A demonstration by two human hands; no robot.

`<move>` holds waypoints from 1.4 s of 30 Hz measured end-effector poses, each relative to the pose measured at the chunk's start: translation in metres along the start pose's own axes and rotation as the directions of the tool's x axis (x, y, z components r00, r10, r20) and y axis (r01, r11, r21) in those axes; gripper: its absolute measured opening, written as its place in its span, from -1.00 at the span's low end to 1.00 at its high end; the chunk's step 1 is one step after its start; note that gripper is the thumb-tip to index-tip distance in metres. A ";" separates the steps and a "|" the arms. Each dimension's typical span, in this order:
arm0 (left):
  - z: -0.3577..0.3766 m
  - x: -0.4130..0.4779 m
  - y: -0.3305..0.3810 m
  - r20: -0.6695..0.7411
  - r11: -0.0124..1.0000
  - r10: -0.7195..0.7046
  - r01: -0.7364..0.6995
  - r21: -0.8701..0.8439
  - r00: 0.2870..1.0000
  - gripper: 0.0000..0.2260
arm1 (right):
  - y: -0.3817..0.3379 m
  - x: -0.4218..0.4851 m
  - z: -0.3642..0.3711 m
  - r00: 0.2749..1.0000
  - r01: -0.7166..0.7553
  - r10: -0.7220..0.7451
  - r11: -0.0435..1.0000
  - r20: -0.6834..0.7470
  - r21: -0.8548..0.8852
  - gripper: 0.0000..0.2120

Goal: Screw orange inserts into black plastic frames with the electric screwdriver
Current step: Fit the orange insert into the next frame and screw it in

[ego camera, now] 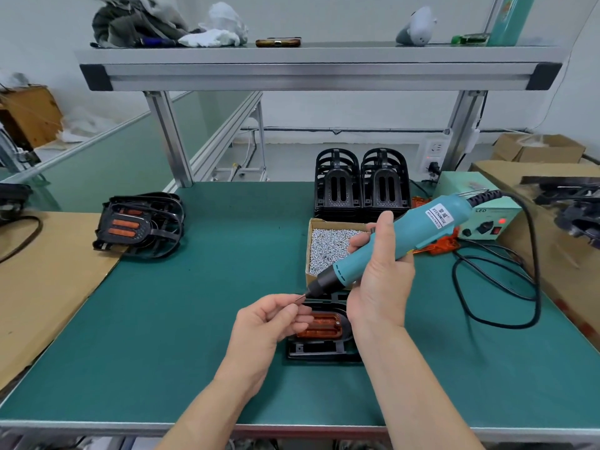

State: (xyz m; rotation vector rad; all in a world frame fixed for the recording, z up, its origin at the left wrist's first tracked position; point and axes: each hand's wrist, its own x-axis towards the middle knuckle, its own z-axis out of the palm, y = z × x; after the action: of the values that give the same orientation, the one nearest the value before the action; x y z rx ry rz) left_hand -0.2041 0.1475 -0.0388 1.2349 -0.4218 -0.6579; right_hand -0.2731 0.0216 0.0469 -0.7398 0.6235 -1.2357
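- Left hand (269,323): fingers curled, thumb and forefinger tips together at the tip of the bit (301,297). Whether a screw sits between them is too small to tell.
- Right hand (380,280): fingers and thumb wrapped round the teal screwdriver (406,235), held off the bench. It is tilted, nose down-left, with its cable end up-right.
- Directly under both hands: black frame (324,350) flat on the green mat (162,319), with the orange insert (319,326) seated in it. Left fingers partly cover the insert's left end.
- Just behind the frame: open cardboard box of screws (328,251), partly hidden by the screwdriver.
- Behind the box: two stacks of empty frames (362,186) side by side.
- Right of the box: loose orange parts (444,246), mostly hidden by the screwdriver.
- Right rear: power supply (487,219) with a red light lit. Black cable (532,287) loops across the mat.
- Left edge of the mat: pile of frames with inserts (139,224), partly on a cardboard sheet (39,287).
- Overhead: aluminium shelf (318,69).
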 end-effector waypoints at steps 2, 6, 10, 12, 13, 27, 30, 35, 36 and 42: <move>-0.002 0.000 0.000 0.011 0.993 -0.063 0.064 -0.097 0.998 -0.78 | -0.001 0.000 0.000 1.000 0.000 0.000 1.000 0.002 0.007 -0.74; -0.003 0.000 0.005 0.077 0.949 -0.138 0.154 -0.277 0.987 -0.79 | -0.003 -0.001 0.001 1.000 0.002 -0.002 1.000 0.003 0.014 -0.75; -0.003 0.000 0.012 0.123 0.908 -0.199 0.230 -0.351 0.972 -0.82 | -0.005 -0.002 0.001 1.000 -0.001 0.000 0.999 0.017 0.036 -0.76; -0.001 -0.001 0.014 0.116 0.906 -0.225 0.252 -0.342 0.967 -0.87 | -0.005 -0.003 0.001 1.000 -0.002 0.002 0.999 0.018 0.035 -0.76; -0.001 -0.002 0.014 0.104 0.902 -0.237 0.259 -0.345 0.966 -0.89 | -0.006 -0.003 0.001 1.000 -0.005 0.005 0.999 0.019 0.036 -0.76; -0.005 0.001 0.019 0.087 0.758 -0.410 0.393 -0.521 0.908 -0.86 | -0.009 -0.006 0.002 0.999 -0.033 0.030 0.996 0.032 0.079 -0.80; -0.003 0.000 0.020 0.099 0.742 -0.426 0.410 -0.531 0.899 -0.84 | -0.008 -0.006 0.002 0.999 -0.042 0.040 0.997 0.029 0.070 -0.78; -0.002 -0.002 0.022 0.103 0.718 -0.425 0.404 -0.567 0.899 -0.78 | -0.010 -0.004 0.001 1.000 -0.030 0.030 0.997 0.001 0.066 -0.79; -0.002 -0.002 0.022 0.102 0.716 -0.428 0.406 -0.568 0.898 -0.79 | -0.010 -0.003 0.000 1.000 -0.031 0.031 0.997 -0.003 0.067 -0.79; 0.001 -0.005 0.023 0.100 0.707 -0.464 0.436 -0.556 0.880 -0.92 | -0.009 -0.005 -0.002 0.998 -0.069 0.069 0.994 0.002 0.080 -0.77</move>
State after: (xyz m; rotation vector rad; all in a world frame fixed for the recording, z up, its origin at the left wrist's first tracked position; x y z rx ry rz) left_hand -0.2028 0.1543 -0.0166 0.7661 0.1416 -1.0838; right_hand -0.2813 0.0248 0.0533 -0.6461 0.5919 -1.1909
